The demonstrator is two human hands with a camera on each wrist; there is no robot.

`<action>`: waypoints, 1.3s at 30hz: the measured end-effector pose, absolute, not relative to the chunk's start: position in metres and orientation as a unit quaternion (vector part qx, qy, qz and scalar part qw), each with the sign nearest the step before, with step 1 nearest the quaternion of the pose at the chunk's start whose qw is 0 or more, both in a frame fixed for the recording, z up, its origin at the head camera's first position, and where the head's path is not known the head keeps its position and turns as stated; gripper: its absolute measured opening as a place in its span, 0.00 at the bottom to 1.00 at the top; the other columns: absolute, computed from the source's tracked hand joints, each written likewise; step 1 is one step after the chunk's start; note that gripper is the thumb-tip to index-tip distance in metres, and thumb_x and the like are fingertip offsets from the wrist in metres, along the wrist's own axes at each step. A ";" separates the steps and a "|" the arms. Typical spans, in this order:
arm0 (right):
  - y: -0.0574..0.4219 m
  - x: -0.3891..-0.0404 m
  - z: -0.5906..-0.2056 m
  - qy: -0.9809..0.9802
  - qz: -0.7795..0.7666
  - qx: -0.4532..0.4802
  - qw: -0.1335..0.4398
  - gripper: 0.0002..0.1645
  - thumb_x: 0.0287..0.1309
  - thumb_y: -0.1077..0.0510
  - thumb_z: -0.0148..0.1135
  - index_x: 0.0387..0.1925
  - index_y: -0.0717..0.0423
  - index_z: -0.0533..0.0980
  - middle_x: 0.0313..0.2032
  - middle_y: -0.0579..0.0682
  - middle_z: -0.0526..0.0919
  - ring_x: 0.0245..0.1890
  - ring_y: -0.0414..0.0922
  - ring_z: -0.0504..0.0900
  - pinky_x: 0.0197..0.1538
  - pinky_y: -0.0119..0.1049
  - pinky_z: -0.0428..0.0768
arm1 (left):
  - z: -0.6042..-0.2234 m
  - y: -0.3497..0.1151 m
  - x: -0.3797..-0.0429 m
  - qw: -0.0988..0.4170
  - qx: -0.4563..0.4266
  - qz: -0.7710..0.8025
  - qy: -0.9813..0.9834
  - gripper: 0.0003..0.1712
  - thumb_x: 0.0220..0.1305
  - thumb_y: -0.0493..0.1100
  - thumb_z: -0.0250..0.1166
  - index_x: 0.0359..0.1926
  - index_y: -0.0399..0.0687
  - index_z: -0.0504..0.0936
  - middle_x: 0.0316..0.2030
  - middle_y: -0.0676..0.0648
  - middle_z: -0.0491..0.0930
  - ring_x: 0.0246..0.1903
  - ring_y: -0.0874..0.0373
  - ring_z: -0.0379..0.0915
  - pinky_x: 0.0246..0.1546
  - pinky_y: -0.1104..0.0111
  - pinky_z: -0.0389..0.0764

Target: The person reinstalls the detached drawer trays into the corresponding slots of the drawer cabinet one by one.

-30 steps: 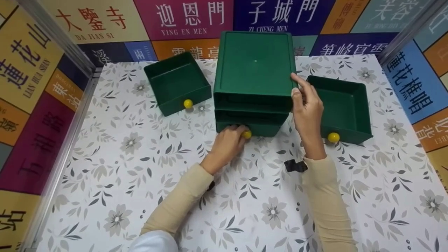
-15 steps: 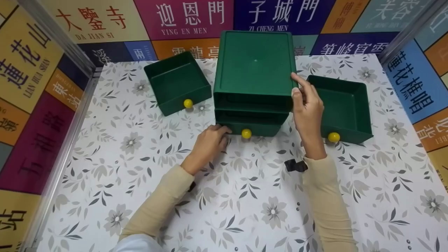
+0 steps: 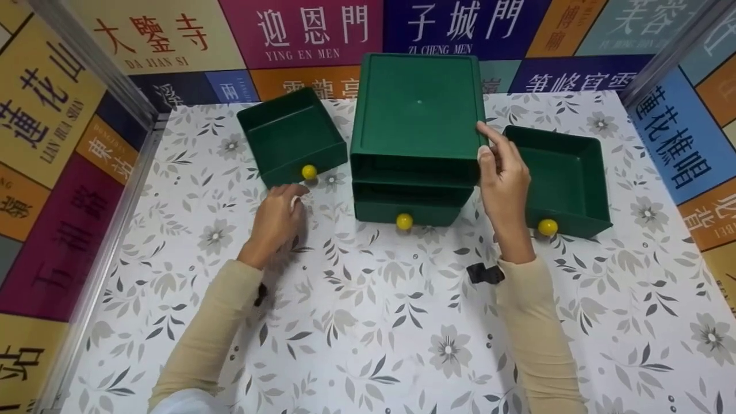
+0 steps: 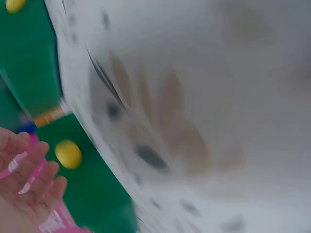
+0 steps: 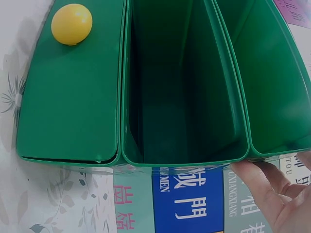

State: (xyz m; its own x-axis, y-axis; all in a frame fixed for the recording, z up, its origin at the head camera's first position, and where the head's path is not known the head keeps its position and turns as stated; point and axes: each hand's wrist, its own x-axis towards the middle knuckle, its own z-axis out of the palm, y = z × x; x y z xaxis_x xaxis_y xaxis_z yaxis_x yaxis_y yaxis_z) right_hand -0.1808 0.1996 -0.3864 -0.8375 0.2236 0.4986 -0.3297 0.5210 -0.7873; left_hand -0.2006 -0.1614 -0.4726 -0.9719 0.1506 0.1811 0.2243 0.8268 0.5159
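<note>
A green drawer cabinet (image 3: 420, 103) stands at the back middle in the head view. Its bottom drawer (image 3: 374, 213), with a yellow knob (image 3: 404, 221), sits inside; the two slots above hold no drawer. My right hand (image 3: 506, 190) presses its fingertips against the cabinet's right side; the right wrist view shows the thumb (image 5: 255, 182) at the side wall between two slots. My left hand (image 3: 276, 218) holds nothing, its fingers loosely extended at the front of a loose green drawer (image 3: 302, 161). In the left wrist view, the fingers (image 4: 51, 194) overlap that drawer near its yellow knob (image 4: 68, 154).
Right of the cabinet lies another loose green drawer (image 3: 566, 172) with a yellow knob (image 3: 547, 227). A floral cloth (image 3: 368, 333) covers the table. Colourful lettered panels (image 3: 310, 31) wall the back and sides, with metal posts at the corners.
My left hand has left the bottom drawer's knob and moved left to the loose left drawer. The right hand has stayed at the cabinet's side.
</note>
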 end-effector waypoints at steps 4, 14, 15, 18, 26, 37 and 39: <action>0.199 -0.181 -0.387 -0.826 0.487 0.032 0.281 0.20 0.66 0.51 0.47 0.57 0.37 0.74 0.30 0.36 0.68 0.29 0.37 0.65 0.32 0.29 0.61 | -0.477 -0.188 -0.212 0.100 -0.052 -0.317 -0.942 0.14 0.65 0.38 0.53 0.49 0.49 0.77 0.45 0.46 0.78 0.48 0.51 0.72 0.50 0.57 0.73; 0.200 -0.181 -0.390 -0.828 0.487 0.028 0.278 0.20 0.66 0.51 0.47 0.57 0.37 0.74 0.29 0.37 0.68 0.27 0.37 0.65 0.31 0.29 0.60 | -0.497 -0.226 -0.234 0.150 0.054 -0.362 -0.918 0.20 0.66 0.41 0.52 0.59 0.50 0.73 0.49 0.36 0.66 0.43 0.44 0.69 0.45 0.54 0.72; 0.200 -0.180 -0.390 -0.827 0.487 0.029 0.279 0.20 0.66 0.51 0.47 0.57 0.36 0.74 0.29 0.36 0.68 0.27 0.37 0.65 0.30 0.29 0.60 | -0.499 -0.227 -0.235 0.143 0.061 -0.371 -0.916 0.20 0.67 0.42 0.52 0.60 0.50 0.72 0.50 0.36 0.66 0.43 0.43 0.70 0.45 0.54 0.72; 0.200 -0.180 -0.390 -0.827 0.485 0.032 0.283 0.20 0.66 0.51 0.47 0.57 0.36 0.74 0.29 0.36 0.68 0.26 0.37 0.65 0.30 0.30 0.60 | -0.504 -0.229 -0.237 0.123 0.074 -0.395 -0.907 0.21 0.70 0.45 0.48 0.61 0.50 0.71 0.50 0.34 0.66 0.44 0.42 0.72 0.47 0.52 0.72; 0.200 -0.180 -0.388 -0.826 0.486 0.033 0.285 0.20 0.66 0.52 0.47 0.57 0.38 0.74 0.29 0.35 0.68 0.27 0.36 0.65 0.31 0.30 0.60 | -0.508 -0.226 -0.243 0.094 0.109 -0.436 -0.889 0.22 0.71 0.49 0.46 0.60 0.48 0.72 0.49 0.36 0.74 0.47 0.44 0.72 0.48 0.55 0.71; 0.200 -0.181 -0.388 -0.827 0.483 0.027 0.288 0.20 0.65 0.51 0.47 0.56 0.36 0.74 0.30 0.36 0.69 0.28 0.37 0.65 0.31 0.30 0.60 | -0.498 -0.218 -0.253 -0.003 0.217 -0.536 -0.816 0.31 0.68 0.61 0.45 0.62 0.48 0.68 0.50 0.41 0.74 0.41 0.52 0.76 0.41 0.65 0.78; 0.200 -0.181 -0.388 -0.827 0.481 0.028 0.290 0.20 0.66 0.51 0.47 0.56 0.37 0.74 0.30 0.35 0.69 0.28 0.37 0.65 0.31 0.30 0.60 | -0.495 -0.217 -0.255 -0.030 0.246 -0.569 -0.784 0.31 0.67 0.62 0.46 0.62 0.49 0.68 0.48 0.42 0.73 0.38 0.54 0.77 0.40 0.65 0.81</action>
State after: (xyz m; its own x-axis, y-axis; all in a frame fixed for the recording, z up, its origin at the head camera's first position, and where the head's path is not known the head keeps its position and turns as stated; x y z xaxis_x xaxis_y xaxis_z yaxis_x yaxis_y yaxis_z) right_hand -0.1815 0.1999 -0.3881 -0.8299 0.2325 0.5072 -0.3265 0.5347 -0.7794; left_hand -0.2546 -0.2173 -0.4948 -0.8774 -0.3516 -0.3263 -0.4194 0.2321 0.8776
